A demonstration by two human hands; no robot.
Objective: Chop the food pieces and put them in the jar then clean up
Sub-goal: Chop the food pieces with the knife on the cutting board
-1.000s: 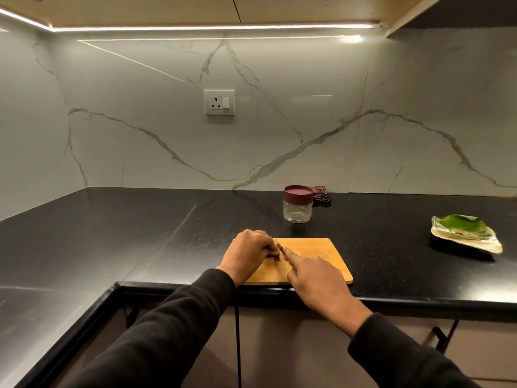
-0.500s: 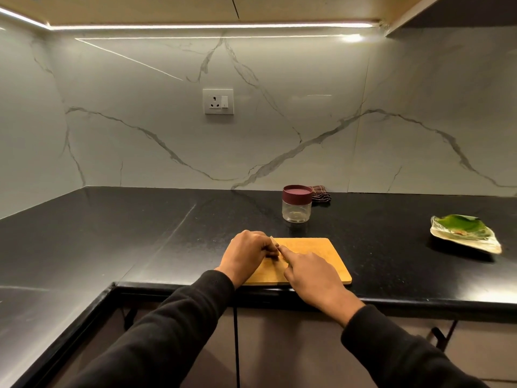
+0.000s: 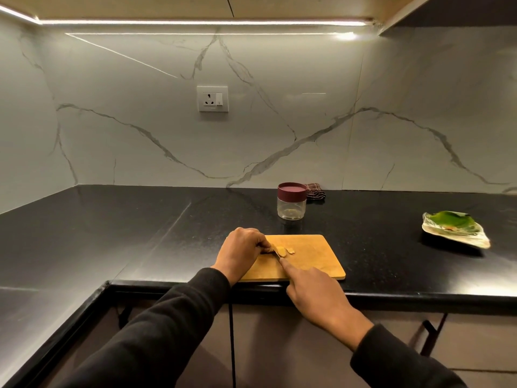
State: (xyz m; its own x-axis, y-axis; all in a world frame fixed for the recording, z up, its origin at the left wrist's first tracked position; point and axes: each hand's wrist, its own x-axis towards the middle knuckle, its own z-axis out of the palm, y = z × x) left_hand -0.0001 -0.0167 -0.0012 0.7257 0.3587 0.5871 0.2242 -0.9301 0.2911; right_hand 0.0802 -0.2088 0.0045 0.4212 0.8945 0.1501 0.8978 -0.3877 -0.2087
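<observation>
A wooden cutting board [image 3: 307, 256] lies at the counter's front edge. My left hand [image 3: 240, 252] rests on its left end, fingers pinched on a small food piece that is mostly hidden. My right hand [image 3: 316, 295] grips a knife [image 3: 277, 254], index finger stretched along its back, the blade just right of my left fingertips. Two or three pale cut food pieces [image 3: 286, 251] lie to the right of the blade. Behind the board stands a clear jar [image 3: 291, 205] with a maroon lid on, a few bits at its bottom.
A shell-shaped dish [image 3: 458, 233] with a green leaf and a food scrap sits at the right. A checked cloth [image 3: 316, 191] lies behind the jar by the marble wall. The black counter [image 3: 140, 233] turns a corner at the left.
My right hand has drawn back toward me and to the right with the knife, and cut pieces now show on the board beside the blade. My left hand has stayed in place.
</observation>
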